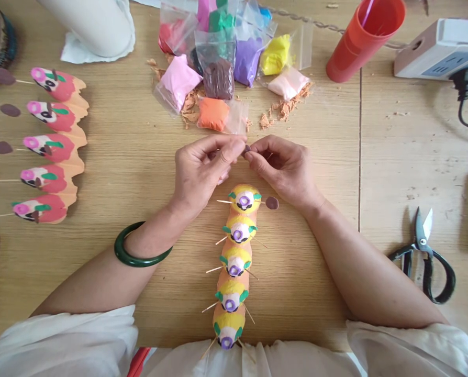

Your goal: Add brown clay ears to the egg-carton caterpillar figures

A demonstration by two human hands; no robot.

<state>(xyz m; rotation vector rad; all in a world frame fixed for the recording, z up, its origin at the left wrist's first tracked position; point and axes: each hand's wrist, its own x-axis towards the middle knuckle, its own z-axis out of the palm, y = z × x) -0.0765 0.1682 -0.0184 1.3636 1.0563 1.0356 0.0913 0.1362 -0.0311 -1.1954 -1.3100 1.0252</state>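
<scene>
My left hand (pixel 200 170) and my right hand (pixel 285 167) meet above the far end of a row of figures, fingertips pinched together. Between them is a small piece of dark brown clay (pixel 247 150), partly hidden by the fingers. Below, an egg-carton strip (pixel 236 246) carries several yellow bumps, each with a white face, a purple ring and green bits. Thin wooden sticks jut out from both sides of the bumps. A flat brown clay oval (pixel 272 203) caps the right stick of the farthest bump; the other sticks are bare.
Bagged clay, including orange (pixel 213 114), brown (pixel 219 78) and yellow (pixel 276 54), lies at the back among orange crumbs. A second carton strip (pixel 75 131) with red bumps stands left. Scissors (pixel 422 251), a red cup (pixel 361 39) and a power strip (pixel 440 50) are on the right.
</scene>
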